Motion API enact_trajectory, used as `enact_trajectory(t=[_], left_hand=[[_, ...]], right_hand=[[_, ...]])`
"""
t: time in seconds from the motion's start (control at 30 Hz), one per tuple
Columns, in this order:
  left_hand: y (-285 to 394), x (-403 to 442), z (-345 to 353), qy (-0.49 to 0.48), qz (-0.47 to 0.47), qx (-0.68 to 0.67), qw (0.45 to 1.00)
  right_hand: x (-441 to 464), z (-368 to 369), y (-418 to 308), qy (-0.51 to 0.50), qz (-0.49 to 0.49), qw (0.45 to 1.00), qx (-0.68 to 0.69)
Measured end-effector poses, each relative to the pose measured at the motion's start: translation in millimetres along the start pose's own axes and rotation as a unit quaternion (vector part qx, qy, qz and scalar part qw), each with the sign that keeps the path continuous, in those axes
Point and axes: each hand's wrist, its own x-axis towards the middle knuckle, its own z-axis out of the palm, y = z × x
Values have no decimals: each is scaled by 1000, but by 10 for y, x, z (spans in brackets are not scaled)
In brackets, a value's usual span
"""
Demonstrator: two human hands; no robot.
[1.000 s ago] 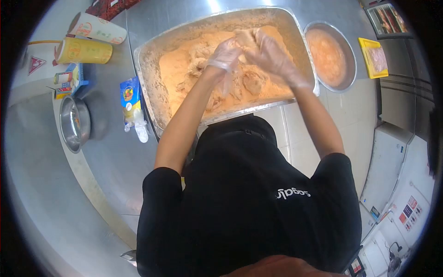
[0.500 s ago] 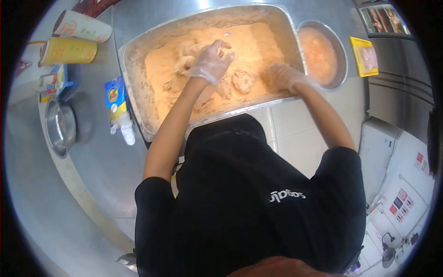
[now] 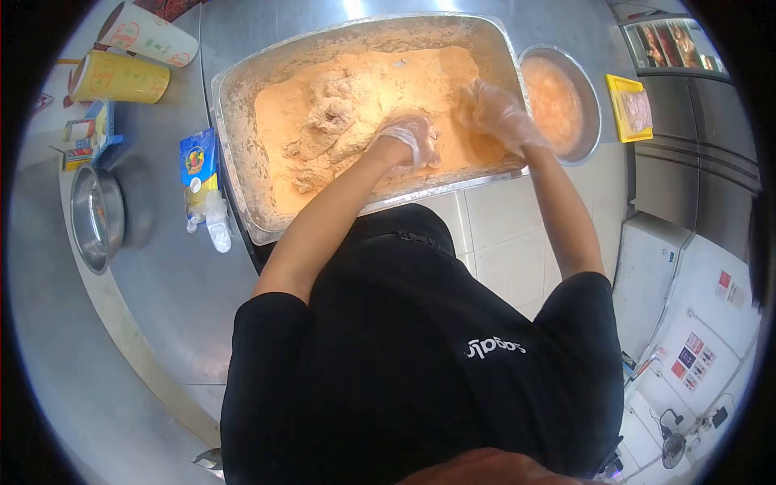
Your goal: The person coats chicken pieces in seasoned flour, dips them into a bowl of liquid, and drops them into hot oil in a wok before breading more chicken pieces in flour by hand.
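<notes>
Pale orange breading flour point(image 3: 453, 69) fills a large metal pan point(image 3: 229, 153), with several flour-coated chicken pieces point(image 3: 331, 121) heaped left of centre. My left hand point(image 3: 408, 137), in a clear plastic glove, is down in the flour right of the heap. Its fingers curl over a coated piece that they mostly hide. My right hand point(image 3: 497, 113), also gloved, is over the flour by the pan's right wall. Motion blurs its fingers, and I see no piece in it.
A metal bowl point(image 3: 596, 105) of orange liquid adjoins the pan's right side, with a yellow tray point(image 3: 618, 113) beyond it. On the left stand a blue-yellow glove packet point(image 3: 198, 158), an empty-looking steel bowl point(image 3: 97, 218) and paper buckets point(image 3: 129, 78).
My left hand has moved right and down from above the heap onto the coated piece at its right. My right hand has risen slightly toward the back of the pan.
</notes>
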Motion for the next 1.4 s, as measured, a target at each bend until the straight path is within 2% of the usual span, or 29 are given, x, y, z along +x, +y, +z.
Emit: enact_trajectory(t=[0.03, 0.13, 0.23, 0.33, 0.43, 0.53, 0.63, 0.73, 0.8, 0.83, 0.93, 1.03, 1.07, 1.13, 1.17, 1.23, 1.27, 1.33, 1.37, 1.4], left_hand=[[-70, 40, 65, 16, 10, -33, 999], [-174, 185, 44, 90, -7, -148, 985], [-188, 120, -201, 41, -89, -380, 920], [-440, 338, -11, 125, -95, -395, 905], [-330, 145, -143, 55, -21, -539, 840], [-211, 45, -135, 114, -47, -580, 805], [-206, -27, -186, 108, -51, -650, 750], [-152, -47, -160, 96, -55, -612, 783], [-410, 143, -69, 230, 6, -431, 872], [-538, 177, -17, 291, 34, -330, 898], [-496, -284, -553, 336, -14, -117, 934], [-547, -691, -867, 227, -122, 38, 965], [-702, -760, -683, 306, -98, 138, 937], [-840, -912, -640, 262, -96, 85, 957], [-851, -1014, -671, 239, -94, 59, 965], [-1311, -959, -466, 263, -19, -18, 964], [-1391, -983, -453, 276, 19, -57, 959], [-1404, -1100, -472, 215, -36, -139, 966], [-1340, -1179, -525, 183, -63, -180, 964], [-1283, -1249, -593, 181, -101, -165, 964]], right_hand=[[30, -126, -21, 39, 11, 999, 31], [145, -578, -339, 72, 54, 996, 19], [55, -476, -376, 132, 1, 991, 13], [-9, -479, -560, -59, 91, 991, 73], [-158, -173, -568, -140, 67, 928, 340], [-201, 74, -623, -100, 93, 787, 601], [-160, 161, -628, -51, 130, 781, 609], [-152, 99, -664, -6, 125, 867, 483], [-16, -198, -601, 6, 143, 959, 245], [45, -306, -537, 11, 146, 982, 119], [157, -369, -273, 154, 31, 981, 114], [101, -710, -653, 100, 44, 992, 70], [174, -619, -652, 45, 21, 996, 76], [404, -293, -598, -63, -27, 994, 84], [457, -153, -644, -63, -35, 992, 103], [585, 87, -863, -65, -55, 986, 141], [636, 26, -1082, -90, -6, 981, 172], [724, -99, -1506, -140, 93, 959, 229], [749, 2, -1629, -99, 69, 968, 220], [753, 171, -1728, -57, 47, 974, 213]])
